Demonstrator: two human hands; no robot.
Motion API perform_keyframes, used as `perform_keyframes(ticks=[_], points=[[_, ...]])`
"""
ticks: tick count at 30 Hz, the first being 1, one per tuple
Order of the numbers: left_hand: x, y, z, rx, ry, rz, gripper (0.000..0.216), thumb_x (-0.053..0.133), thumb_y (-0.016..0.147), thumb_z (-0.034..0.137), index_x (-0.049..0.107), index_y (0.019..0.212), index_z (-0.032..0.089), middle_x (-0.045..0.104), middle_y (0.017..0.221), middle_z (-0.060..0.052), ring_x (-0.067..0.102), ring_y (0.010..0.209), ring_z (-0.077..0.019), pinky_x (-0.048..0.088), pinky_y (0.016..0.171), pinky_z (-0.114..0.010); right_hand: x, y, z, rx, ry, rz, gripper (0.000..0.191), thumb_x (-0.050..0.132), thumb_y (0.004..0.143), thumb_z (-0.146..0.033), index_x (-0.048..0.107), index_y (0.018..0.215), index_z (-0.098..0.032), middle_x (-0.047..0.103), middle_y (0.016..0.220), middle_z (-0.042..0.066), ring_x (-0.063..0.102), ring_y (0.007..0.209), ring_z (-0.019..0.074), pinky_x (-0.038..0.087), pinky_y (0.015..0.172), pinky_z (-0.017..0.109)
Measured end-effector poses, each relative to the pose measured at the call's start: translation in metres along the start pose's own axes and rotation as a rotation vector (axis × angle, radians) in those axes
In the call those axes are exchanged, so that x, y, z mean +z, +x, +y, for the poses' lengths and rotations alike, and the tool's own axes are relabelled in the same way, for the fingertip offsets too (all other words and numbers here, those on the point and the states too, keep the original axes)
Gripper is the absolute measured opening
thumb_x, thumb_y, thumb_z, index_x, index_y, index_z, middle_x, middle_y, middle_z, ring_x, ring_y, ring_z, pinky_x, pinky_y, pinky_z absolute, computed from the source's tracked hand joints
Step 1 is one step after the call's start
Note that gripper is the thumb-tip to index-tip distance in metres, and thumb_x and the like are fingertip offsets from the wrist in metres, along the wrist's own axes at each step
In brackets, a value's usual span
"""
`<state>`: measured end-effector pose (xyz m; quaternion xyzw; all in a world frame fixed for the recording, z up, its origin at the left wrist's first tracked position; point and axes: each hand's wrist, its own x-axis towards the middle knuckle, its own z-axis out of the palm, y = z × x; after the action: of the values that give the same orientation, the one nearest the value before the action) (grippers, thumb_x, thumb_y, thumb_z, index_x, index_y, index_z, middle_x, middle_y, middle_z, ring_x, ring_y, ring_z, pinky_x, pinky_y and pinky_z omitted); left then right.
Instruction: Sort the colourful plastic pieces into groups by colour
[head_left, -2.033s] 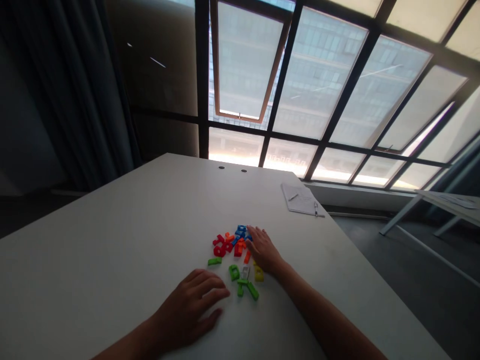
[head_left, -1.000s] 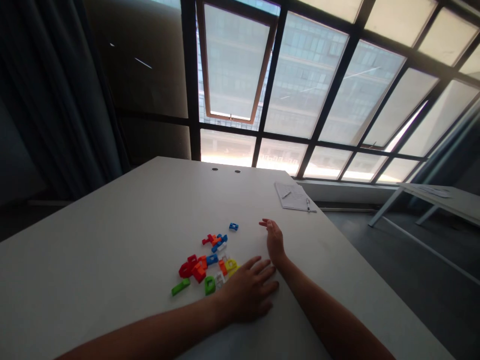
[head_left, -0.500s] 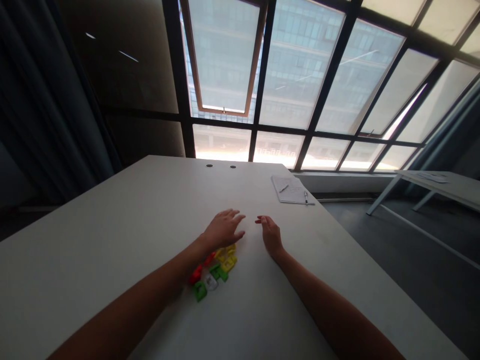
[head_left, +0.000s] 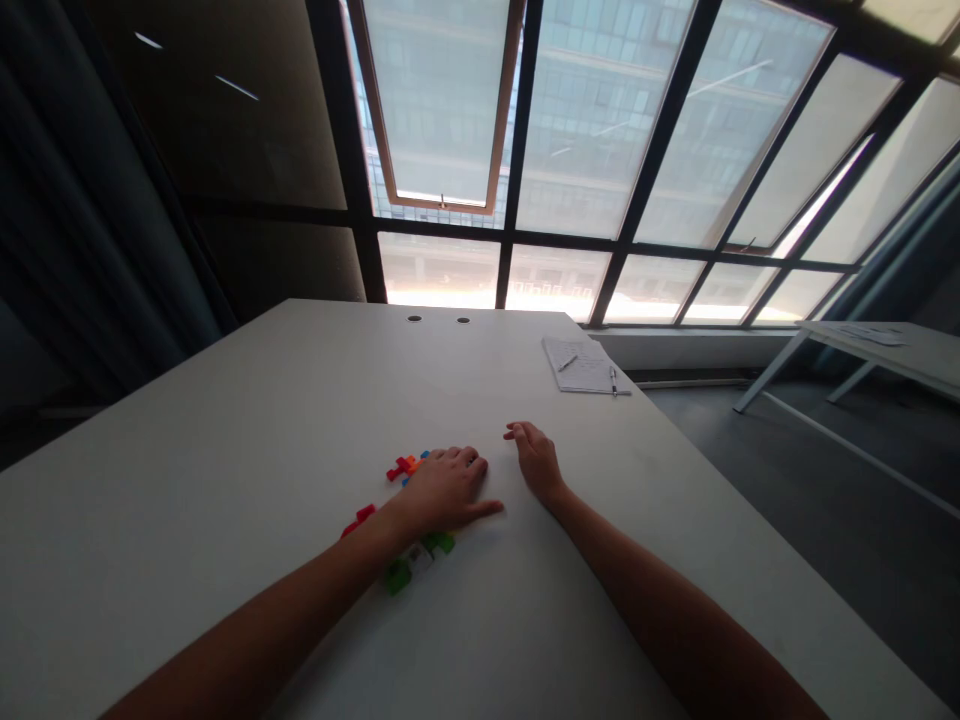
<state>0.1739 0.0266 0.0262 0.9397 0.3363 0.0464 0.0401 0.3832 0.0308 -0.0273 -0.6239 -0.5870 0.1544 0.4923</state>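
Observation:
Palm down, my left hand (head_left: 450, 488) lies over a loose group of small plastic blocks, thumb stretched out to the right and fingers apart. A dark spot shows by its fingers, too small to make out. Beyond the wrist are red blocks (head_left: 401, 467) with orange and blue bits beside them. Another red block (head_left: 361, 520) sits left of the forearm. Nearer to me lie a green block (head_left: 399, 576), a clear block (head_left: 419, 557) and a second green block (head_left: 442, 542). My right hand (head_left: 537, 460) rests to the right, its fingers curled together; their inner side is hidden.
All this is on a large white table (head_left: 300, 420). Papers (head_left: 581, 368) with two pens lie near its right edge. Two round dark holes are at the far edge. Another white table (head_left: 915, 350) stands to the right, and windows rise behind.
My left hand has come down and nearer to me, now covering the yellow blocks. Red, orange and blue pieces show beyond it. My right hand has barely moved; the view has shifted slightly.

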Motion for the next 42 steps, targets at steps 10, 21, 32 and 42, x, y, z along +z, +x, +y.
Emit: perform_keyframes(ticks=[10,21,32,42], points=[[0.029,-0.044,0.006,0.077,0.006,0.069,0.078,0.046,0.094,0.074,0.052,0.150,0.020,0.046,0.158,-0.019,0.042,0.145,-0.0406,0.028,0.118,-0.061,0.000,-0.001,-0.004,-0.016,-0.043,-0.037,0.038,0.039,0.103,-0.040,0.072,0.103,-0.022,0.079,0.094,0.005,0.068,0.096,0.0225,0.047,0.091,0.034],[0.005,-0.048,-0.005,0.151,-0.023,0.142,0.033,0.053,0.102,0.048,0.069,0.122,0.027,0.071,0.128,-0.007,0.057,0.129,-0.0294,0.040,0.112,-0.049,0.002,-0.001,-0.003,-0.039,-0.097,-0.055,0.039,0.039,0.102,-0.041,0.073,0.102,-0.022,0.078,0.092,0.005,0.068,0.097,0.0231,0.047,0.091,0.034],[0.040,-0.060,0.021,0.015,0.044,0.169,0.074,0.035,0.101,0.070,0.049,0.153,0.020,0.045,0.160,-0.015,0.036,0.150,-0.0366,0.016,0.126,-0.059,0.002,-0.002,-0.004,-0.075,-0.111,-0.069,0.035,0.042,0.102,-0.038,0.074,0.102,-0.022,0.078,0.092,0.005,0.067,0.098,0.0237,0.046,0.092,0.035],[0.033,-0.055,0.006,-0.023,0.081,0.191,0.059,0.034,0.106,0.057,0.055,0.149,0.023,0.048,0.159,-0.012,0.029,0.154,-0.0355,0.007,0.127,-0.061,0.002,-0.004,-0.004,-0.089,-0.134,-0.076,0.034,0.044,0.101,-0.037,0.074,0.101,-0.022,0.078,0.093,0.006,0.065,0.100,0.0248,0.045,0.094,0.035]])
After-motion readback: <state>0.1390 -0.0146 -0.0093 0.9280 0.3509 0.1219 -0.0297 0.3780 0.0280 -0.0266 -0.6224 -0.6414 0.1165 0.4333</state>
